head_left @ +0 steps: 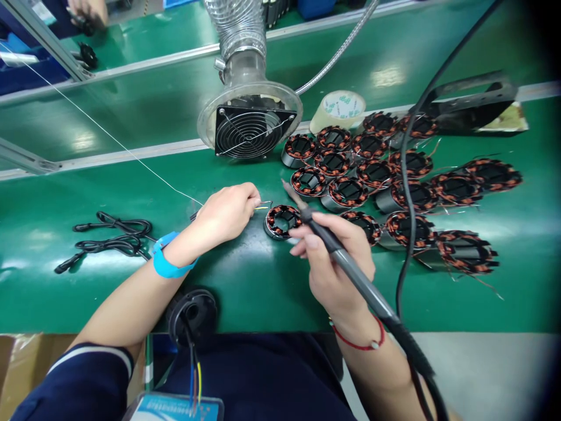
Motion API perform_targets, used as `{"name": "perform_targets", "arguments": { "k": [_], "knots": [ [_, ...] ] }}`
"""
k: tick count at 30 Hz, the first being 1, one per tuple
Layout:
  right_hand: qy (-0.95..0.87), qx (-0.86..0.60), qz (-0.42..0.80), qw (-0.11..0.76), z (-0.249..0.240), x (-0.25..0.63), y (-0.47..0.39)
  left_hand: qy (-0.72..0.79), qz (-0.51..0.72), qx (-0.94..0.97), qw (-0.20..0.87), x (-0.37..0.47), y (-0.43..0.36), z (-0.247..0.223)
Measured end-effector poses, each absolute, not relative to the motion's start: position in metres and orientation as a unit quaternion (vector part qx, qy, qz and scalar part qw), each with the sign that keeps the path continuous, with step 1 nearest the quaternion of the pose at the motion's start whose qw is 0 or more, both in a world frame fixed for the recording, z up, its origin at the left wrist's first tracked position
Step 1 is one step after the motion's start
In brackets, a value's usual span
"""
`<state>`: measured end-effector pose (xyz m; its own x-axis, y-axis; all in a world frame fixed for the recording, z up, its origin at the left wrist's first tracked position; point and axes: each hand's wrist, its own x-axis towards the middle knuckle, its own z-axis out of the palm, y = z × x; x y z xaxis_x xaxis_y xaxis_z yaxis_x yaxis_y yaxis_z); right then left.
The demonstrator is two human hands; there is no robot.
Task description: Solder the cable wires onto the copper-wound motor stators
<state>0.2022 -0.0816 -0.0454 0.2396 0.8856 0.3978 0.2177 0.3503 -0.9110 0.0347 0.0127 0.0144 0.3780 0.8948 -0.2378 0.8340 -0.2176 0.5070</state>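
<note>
My left hand [230, 213] was drawn in, thumb and fingertips pinched on the thin wire leads [263, 207] with yellow ends; my right hand [339, 257] was curled round the slim grey-and-black soldering iron [363, 283] in a pen grip, its tip angled up and away from me. The small ring-shaped stator with copper windings and a black core [272, 228] stood on the glossy green worktop [249, 275] between my hands, just beside my right fingertips; bare green ran from it down to the front edge, and more lay between my left hand and the folded black cables [116, 241]. To the right there was little room; the crowded rows of copper-wound steel stators [348, 193] began just past the soldering iron, and a loose black cord [409, 196] hung in front of them. Beyond my hands the square black fan [249, 133] in its round hood stood well apart, near the back rail, with the clear tape roll [337, 111] to its right; a thin white strand [131, 153] slanted down toward my left hand; a round black cap [193, 316] with coloured wires overlapped the front edge in my view.
</note>
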Motion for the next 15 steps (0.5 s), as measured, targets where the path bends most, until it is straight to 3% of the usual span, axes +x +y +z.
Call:
{"name": "perform_targets", "arguments": {
  "k": [8,15],
  "knots": [
    [-0.649,-0.551,0.257,0.458,-0.025,0.199,-0.046,0.552,0.054,0.781,0.286,0.035,0.013,0.015],
    [-0.652,-0.552,0.225,0.467,-0.049,0.188,-0.043,0.554,0.046,0.785,0.272,0.036,0.013,0.016]
  ]
}}
